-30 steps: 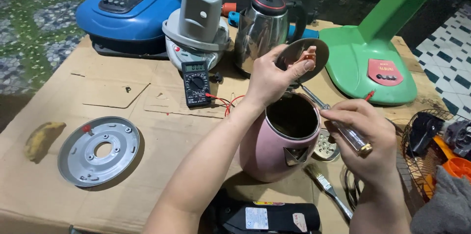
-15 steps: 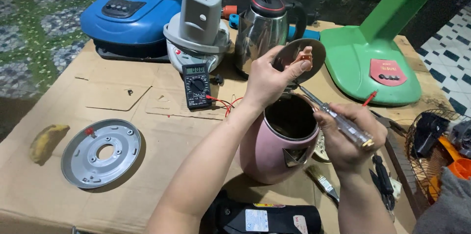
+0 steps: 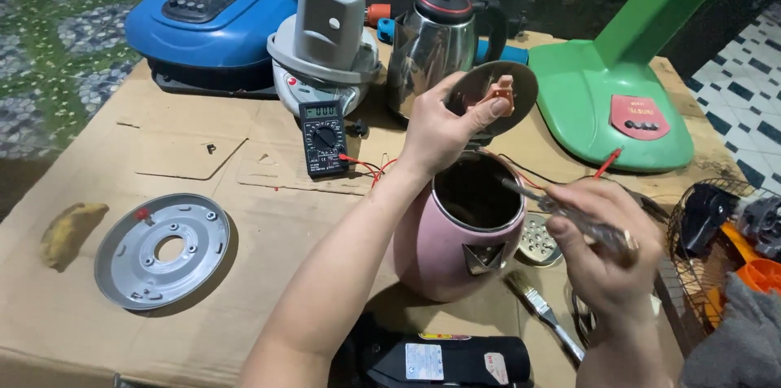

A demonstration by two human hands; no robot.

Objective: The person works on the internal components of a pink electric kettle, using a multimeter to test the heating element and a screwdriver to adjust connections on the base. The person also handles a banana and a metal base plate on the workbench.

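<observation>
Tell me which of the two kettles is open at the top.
The pink kettle in front, between the left hand and right hand, gapes open, dark inside. The steel kettle behind it is shut under its black lid.

The tall green plastic fan base (image 3: 618,103) at upper right loses its column past the top edge. The blue plastic fan base (image 3: 215,22) at upper left is cropped likewise. A wire fan guard (image 3: 704,254) and grey cloth (image 3: 736,339) run off the right edge. The black appliance (image 3: 443,359) at bottom centre is partly cut off. The inside of the pink kettle body (image 3: 455,254) is too dark to read.
</observation>
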